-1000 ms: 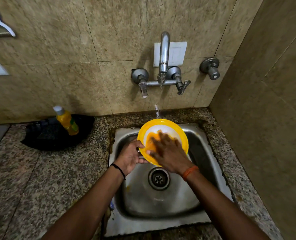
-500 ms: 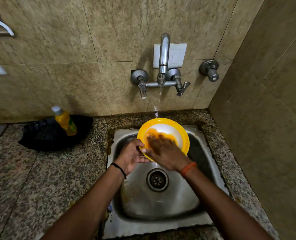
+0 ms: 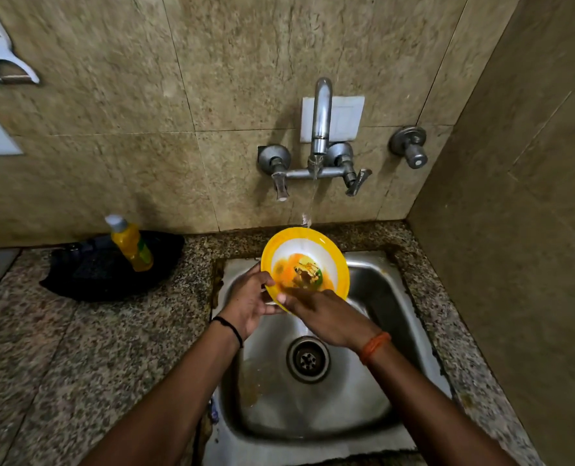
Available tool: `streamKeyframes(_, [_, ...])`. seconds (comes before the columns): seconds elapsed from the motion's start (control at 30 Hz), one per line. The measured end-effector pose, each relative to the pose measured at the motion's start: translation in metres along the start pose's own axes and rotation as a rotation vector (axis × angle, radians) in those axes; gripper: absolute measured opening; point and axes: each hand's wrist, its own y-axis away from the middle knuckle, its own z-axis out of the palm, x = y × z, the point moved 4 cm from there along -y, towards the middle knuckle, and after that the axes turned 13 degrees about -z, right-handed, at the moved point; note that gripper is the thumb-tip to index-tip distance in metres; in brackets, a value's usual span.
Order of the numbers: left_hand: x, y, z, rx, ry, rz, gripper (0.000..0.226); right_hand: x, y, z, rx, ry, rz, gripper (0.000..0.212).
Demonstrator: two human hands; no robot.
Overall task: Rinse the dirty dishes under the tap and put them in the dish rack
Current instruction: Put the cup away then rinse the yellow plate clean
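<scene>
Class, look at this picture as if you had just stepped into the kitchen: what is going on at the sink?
A person is rinsing a round yellow-rimmed plate over the steel sink. The left hand has a grip on the plate's left edge and tilts it under water running from the metal wall tap. The right hand rubs its lower part. Orange food residue shows in the middle, so the plate is not clean yet.

L hand [image 3: 249,299] gripping; R hand [image 3: 326,317] flat, fingers blurred.

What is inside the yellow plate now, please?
The yellow plate holds orange food residue around a printed picture in its white centre. The right hand covers its lower edge, so that part is hidden. The left hand grips its left rim.
</scene>
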Motion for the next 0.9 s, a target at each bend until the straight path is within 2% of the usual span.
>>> streamKeyframes(0.13, [0.004, -0.002, -0.007, 0.01, 0.008, -0.004, 0.037, 0.004, -0.002, -0.012, 0.063, 0.167, 0.021, 0.055])
streamKeyframes(0.4, [0.001, 0.0, -0.003, 0.007, -0.021, -0.015, 0.039, 0.016, -0.005, 0.002, 0.11, 0.172, -0.023, 0.055])
streamKeyframes(0.53, [-0.004, 0.005, 0.008, -0.048, -0.011, -0.109, 0.023, 0.024, -0.016, 0.011, 0.07, 0.149, -0.052, 0.059])
streamKeyframes(0.63, [-0.001, 0.004, 0.006, -0.054, -0.009, -0.094, 0.023, 0.024, -0.02, 0.001, 0.083, 0.135, -0.064, 0.055])
streamKeyframes(0.73, [0.006, 0.004, 0.002, -0.053, -0.036, -0.064, 0.031, 0.041, -0.018, -0.022, 0.135, 0.273, -0.002, 0.055])
streamKeyframes(0.83, [0.012, 0.006, 0.008, -0.047, -0.016, -0.052, 0.034, 0.041, -0.017, -0.025, 0.126, 0.524, 0.052, 0.081])
streamKeyframes(0.9, [0.016, 0.005, 0.009, -0.027, 0.036, -0.049, 0.032, 0.028, -0.013, -0.019, 0.137, 0.581, 0.05, 0.08])
